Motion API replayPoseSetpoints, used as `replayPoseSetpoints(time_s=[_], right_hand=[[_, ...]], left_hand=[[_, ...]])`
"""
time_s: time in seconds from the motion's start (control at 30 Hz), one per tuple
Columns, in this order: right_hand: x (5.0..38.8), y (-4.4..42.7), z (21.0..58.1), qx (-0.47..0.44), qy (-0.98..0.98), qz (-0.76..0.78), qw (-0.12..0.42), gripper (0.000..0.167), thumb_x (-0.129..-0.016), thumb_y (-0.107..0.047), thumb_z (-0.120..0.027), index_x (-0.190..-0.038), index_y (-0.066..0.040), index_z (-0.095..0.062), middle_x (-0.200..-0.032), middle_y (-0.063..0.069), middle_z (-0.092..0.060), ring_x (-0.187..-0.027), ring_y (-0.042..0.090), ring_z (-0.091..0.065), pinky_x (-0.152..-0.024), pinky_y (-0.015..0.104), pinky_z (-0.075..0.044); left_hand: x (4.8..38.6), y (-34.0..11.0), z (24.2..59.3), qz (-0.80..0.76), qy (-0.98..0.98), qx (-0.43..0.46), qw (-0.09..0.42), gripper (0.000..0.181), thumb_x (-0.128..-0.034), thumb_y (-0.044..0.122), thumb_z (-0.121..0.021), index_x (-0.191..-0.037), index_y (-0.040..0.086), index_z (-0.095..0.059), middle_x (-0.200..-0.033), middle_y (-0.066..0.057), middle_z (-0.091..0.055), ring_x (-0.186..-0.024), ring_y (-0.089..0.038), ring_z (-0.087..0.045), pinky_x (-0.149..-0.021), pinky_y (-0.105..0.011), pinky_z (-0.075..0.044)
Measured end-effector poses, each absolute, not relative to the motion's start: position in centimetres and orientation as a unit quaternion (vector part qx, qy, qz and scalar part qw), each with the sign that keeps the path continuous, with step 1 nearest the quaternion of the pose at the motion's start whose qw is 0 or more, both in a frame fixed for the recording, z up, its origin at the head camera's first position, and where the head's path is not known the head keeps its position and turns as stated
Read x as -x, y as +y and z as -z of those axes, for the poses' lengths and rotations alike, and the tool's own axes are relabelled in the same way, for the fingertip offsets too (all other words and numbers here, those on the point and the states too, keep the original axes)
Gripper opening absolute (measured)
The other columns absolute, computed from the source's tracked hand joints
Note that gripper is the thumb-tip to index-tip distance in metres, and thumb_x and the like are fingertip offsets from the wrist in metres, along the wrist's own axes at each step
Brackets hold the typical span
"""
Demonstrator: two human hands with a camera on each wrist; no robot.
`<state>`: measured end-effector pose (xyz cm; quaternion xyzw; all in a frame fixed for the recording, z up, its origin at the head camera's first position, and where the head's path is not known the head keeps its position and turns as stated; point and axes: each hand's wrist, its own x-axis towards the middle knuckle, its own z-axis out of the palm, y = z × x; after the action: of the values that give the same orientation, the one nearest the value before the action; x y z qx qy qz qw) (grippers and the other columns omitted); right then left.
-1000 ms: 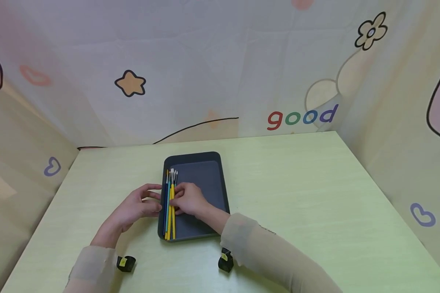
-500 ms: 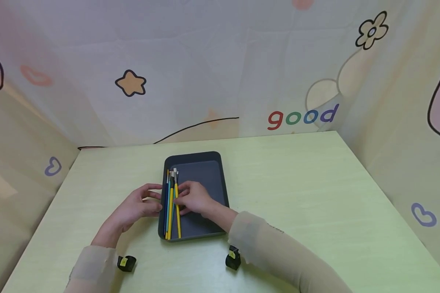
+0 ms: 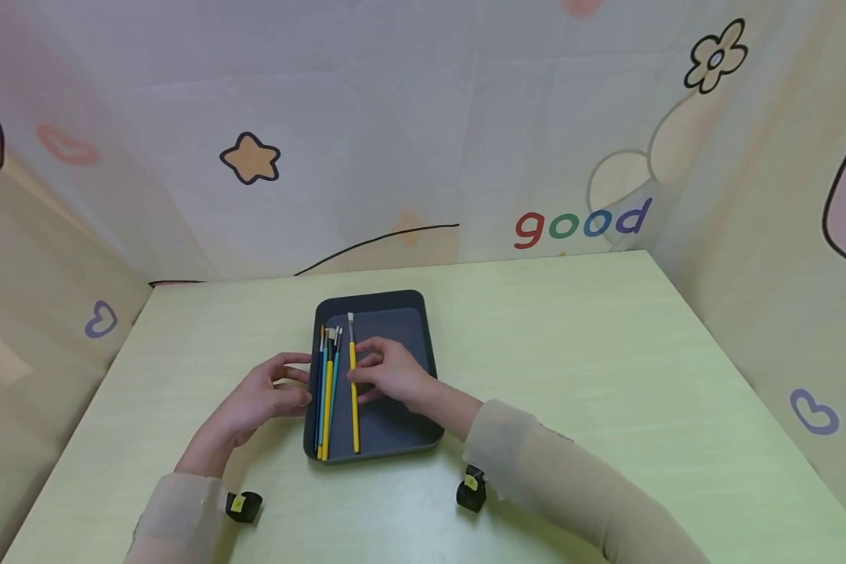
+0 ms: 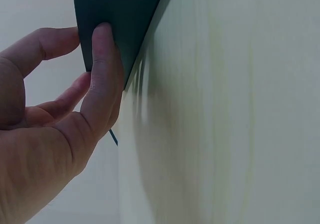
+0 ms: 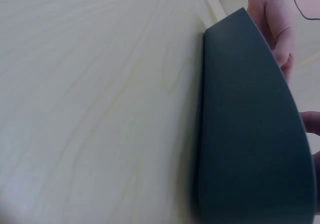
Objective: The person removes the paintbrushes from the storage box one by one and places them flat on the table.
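My right hand pinches a yellow-handled paintbrush between thumb and fingers over the middle of a dark grey tray. The brush stands nearly parallel to the tray's long sides, pale bristles toward the far end. Several other paintbrushes, with yellow, light blue and dark blue handles, lie in a bunch along the tray's left wall. Against the outside of that wall, the fingertips of my left hand rest, holding nothing. In the right wrist view the tray wall hides most of the right hand; only some fingers show.
The tray stands on a pale green wood-grained table. Printed cloth hangs behind it and on both sides. A small black block with a yellow mark is at the left wrist, and a similar block at the right.
My right hand has drawn one yellow paintbrush out of the bunch and moved it right, toward the tray's middle. The left hand and the tray have stayed in place.
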<state>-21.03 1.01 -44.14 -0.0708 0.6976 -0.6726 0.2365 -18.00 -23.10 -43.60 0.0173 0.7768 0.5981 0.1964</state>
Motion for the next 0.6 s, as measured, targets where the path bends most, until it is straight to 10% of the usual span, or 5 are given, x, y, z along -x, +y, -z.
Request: replayPoseSetpoints(time_s=[0.6], right_hand=[[20.9,3.8,42.3,0.078,0.71,0.656,0.244,0.049,-0.096,-0.002,-0.07,-0.14,0.004,-0.05,-0.107,0.017,-0.066,-0.089,0.024,-0.069,-0.073,0.039,-0.062]], left_hand=[[17.8,-23.1,43.6,-0.609,0.77,-0.028,0.188,0.067,-0.0929,-0.001,-0.064,-0.153,-0.001,-0.035,-0.133,-0.028,-0.046,-0.102,-0.031,-0.062,-0.088,-0.045,-0.059]])
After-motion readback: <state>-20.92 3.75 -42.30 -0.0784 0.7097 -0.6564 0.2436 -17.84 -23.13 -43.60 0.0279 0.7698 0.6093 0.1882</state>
